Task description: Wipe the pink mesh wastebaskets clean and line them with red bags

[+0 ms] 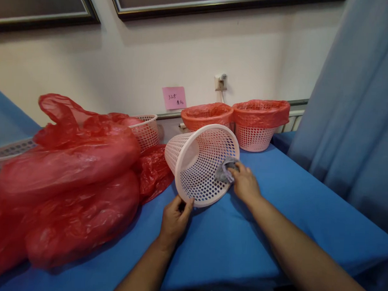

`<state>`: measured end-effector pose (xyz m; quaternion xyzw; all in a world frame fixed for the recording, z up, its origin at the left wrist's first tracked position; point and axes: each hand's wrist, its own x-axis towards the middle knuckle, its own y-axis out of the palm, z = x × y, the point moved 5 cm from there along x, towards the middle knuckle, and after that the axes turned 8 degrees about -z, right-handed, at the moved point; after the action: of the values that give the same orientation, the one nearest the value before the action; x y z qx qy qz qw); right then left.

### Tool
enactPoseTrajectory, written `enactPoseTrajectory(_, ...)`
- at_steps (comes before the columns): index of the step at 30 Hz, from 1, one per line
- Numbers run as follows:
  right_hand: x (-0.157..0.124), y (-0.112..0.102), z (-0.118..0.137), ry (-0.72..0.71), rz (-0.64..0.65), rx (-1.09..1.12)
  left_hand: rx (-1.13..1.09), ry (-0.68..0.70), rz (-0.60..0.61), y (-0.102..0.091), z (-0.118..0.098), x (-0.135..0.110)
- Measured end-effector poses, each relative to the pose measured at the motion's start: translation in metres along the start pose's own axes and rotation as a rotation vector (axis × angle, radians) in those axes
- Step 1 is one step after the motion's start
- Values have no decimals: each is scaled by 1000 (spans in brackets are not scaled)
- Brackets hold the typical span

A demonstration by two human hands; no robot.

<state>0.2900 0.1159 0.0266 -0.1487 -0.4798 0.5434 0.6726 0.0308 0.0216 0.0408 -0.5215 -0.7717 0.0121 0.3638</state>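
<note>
- A pale pink basket (197, 173) with round and oval holes sits at the centre of the frame, tipped on its side, its open mouth facing the viewer and slightly right.
- Inside the mouth, at its right side, is a crumpled grey cloth (224, 170) against the perforated wall.
- The left hand (175, 219), at lower centre, pinches the basket's lower rim between thumb and fingers.
- The right hand (246, 182), right of centre, has its fingers closed on the cloth, just at the rim.
- Beneath everything spreads a blue cover (274, 217).
- Behind the basket, slightly right of centre, stands a second basket (208, 116) lined with a red bag folded over its rim; beside it is a third basket (255, 137), upright and lined the same way.
- Filling the left of the frame are puffy red bags (79, 179); what they hold cannot be told.
- Behind the bags, left of centre, another basket (151, 133) shows partly, with red plastic at its mouth.
- At the upper centre, a pink note (174, 98) with handwriting is on the wall, left of a socket (220, 82).
</note>
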Motion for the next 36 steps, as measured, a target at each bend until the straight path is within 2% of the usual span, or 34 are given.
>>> enactPoseTrajectory(2,5,-11,-10,81,-87,-62,14,30,-24,-3,-4,0)
enactPoseTrajectory(4,3,-9,-8,77,-53,-27,12,38,-19,-3,-6,0)
enactPoseTrajectory(6,-8,6,7,-21,85,107,2,36,-12,-3,-5,0)
enactPoseTrajectory(9,-30,31,40,-194,332,476,-4,24,-38,-5,-3,1)
enactPoseTrajectory(11,-40,41,53,-211,485,712,1,24,-80,-9,-3,2)
enactPoseTrajectory(13,-41,42,54,-197,542,752,19,38,-114,-13,-5,2)
enactPoseTrajectory(15,-31,33,42,-186,446,570,43,56,-137,-15,-7,1)
enactPoseTrajectory(19,-5,-2,3,10,49,8,62,66,-161,-17,-8,0)
enactPoseTrajectory(21,-2,-10,-5,79,-37,-93,51,56,-170,-17,-6,0)
enactPoseTrajectory(22,-2,-9,-5,84,-35,-89,44,45,-169,-17,-5,0)
enactPoseTrajectory(24,-7,3,1,64,55,2,29,9,-119,-12,-2,0)
enactPoseTrajectory(25,-10,12,7,44,125,88,19,-13,-52,-7,-1,0)
enactPoseTrajectory(28,-22,37,28,-10,340,453,-13,-65,253,16,1,-4)
enactPoseTrajectory(30,-28,46,40,-39,439,672,-34,-75,384,26,2,-8)
enactPoseTrajectory(33,-33,44,52,-109,494,769,-48,-55,398,28,2,-9)
enactPoseTrajectory(36,-28,30,45,-168,378,460,-24,-11,284,19,1,-6)
